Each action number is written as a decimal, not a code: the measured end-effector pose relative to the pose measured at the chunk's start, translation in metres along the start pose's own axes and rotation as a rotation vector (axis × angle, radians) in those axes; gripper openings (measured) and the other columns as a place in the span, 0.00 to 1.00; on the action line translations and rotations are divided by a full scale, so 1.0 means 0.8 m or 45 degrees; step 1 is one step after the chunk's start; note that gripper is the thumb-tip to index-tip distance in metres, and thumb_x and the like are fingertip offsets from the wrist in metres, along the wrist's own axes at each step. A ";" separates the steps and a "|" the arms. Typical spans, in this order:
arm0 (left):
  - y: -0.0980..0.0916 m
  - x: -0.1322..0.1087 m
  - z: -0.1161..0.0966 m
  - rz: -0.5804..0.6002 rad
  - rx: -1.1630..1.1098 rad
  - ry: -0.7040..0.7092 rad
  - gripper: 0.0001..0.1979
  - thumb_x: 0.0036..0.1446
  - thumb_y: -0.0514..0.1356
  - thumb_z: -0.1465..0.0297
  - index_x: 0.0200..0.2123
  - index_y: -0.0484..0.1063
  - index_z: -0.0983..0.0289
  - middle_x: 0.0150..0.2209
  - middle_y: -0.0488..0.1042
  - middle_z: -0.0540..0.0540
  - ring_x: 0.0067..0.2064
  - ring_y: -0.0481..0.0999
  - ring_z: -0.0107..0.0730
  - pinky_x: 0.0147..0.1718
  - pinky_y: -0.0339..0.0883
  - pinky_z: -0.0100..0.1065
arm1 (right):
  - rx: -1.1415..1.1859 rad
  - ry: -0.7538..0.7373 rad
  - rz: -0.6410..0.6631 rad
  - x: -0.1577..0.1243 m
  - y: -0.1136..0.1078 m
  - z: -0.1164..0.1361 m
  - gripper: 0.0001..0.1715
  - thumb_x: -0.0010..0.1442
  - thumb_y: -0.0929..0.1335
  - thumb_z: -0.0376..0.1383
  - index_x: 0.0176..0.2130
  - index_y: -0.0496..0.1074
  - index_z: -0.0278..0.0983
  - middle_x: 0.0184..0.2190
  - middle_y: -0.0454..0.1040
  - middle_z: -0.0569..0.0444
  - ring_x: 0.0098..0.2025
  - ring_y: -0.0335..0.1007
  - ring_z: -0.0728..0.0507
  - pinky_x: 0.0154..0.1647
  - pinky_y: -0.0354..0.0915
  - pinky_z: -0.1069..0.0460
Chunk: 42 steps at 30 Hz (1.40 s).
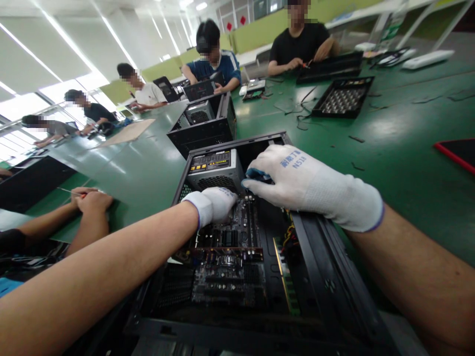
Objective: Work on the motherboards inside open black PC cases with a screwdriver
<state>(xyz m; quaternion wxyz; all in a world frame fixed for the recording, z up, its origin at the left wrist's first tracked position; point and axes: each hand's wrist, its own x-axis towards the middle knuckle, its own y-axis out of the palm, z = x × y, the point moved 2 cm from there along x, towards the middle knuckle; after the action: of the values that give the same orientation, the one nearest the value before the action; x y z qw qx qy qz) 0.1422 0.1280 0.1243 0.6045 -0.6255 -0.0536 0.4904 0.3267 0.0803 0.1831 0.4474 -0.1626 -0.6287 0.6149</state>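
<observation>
An open black computer case (334, 277) lies in front of me on the green table (401, 148). Inside it sit a motherboard (230, 267) and a grey power supply (213, 168). My left hand (213, 203), in a white glove, is curled inside the case over the motherboard, just below the power supply; what its fingers hold is hidden. My right hand (308, 183), also gloved, is closed on a blue-handled tool (257, 174) that points down toward the board beside the power supply.
A second open case (202, 126) stands just beyond mine. A black tray (343, 96) and loose cables (300, 111) lie at the back right. Several people work along the table; a co-worker's hands (91, 200) rest at my left. A red-edged object (458, 153) is at right.
</observation>
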 end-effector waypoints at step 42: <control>-0.009 -0.011 0.000 -0.105 -0.178 0.045 0.38 0.51 0.69 0.58 0.62 0.68 0.68 0.55 0.80 0.66 0.54 0.82 0.53 0.51 0.76 0.41 | 0.073 0.029 -0.093 -0.002 -0.004 0.005 0.22 0.71 0.65 0.48 0.46 0.80 0.34 0.42 0.81 0.45 0.46 0.74 0.38 0.52 0.65 0.43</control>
<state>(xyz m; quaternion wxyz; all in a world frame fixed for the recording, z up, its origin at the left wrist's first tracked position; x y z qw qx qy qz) 0.1415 0.1241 0.1354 0.5798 -0.6721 -0.1027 0.4490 0.3257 0.0762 0.1860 0.4811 -0.1338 -0.6112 0.6141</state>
